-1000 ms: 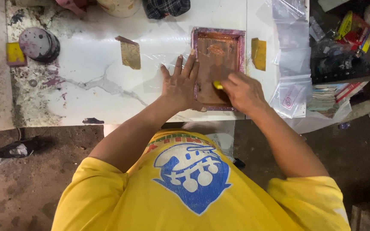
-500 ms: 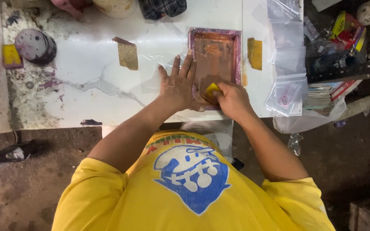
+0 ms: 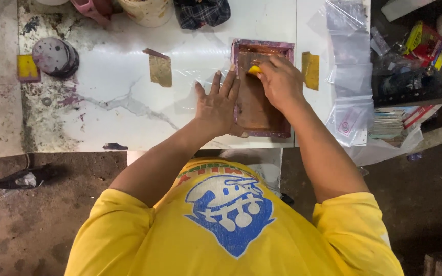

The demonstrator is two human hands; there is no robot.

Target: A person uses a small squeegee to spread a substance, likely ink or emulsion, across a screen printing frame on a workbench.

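Observation:
A small framed printing screen (image 3: 259, 115) with a purple-stained rim and a brown mesh lies on the white table (image 3: 124, 87). My left hand (image 3: 220, 105) lies flat with spread fingers on the table, pressing against the frame's left edge. My right hand (image 3: 278, 82) is inside the frame near its far end, shut on a small yellow scraper (image 3: 254, 69) whose tip touches the mesh.
A piece of tan tape (image 3: 160, 70) and a yellow pad (image 3: 311, 70) lie beside the frame. Several clear plastic bags (image 3: 349, 76) lie at the right. A round purple-stained disc (image 3: 54, 56), a yellow block (image 3: 28, 68), a bucket (image 3: 147, 10) and a plaid cloth (image 3: 202, 11) sit farther off.
My right hand has pushed the yellow scraper from the near end of the frame up to its far end. My left hand has stayed pressed at the frame's left edge.

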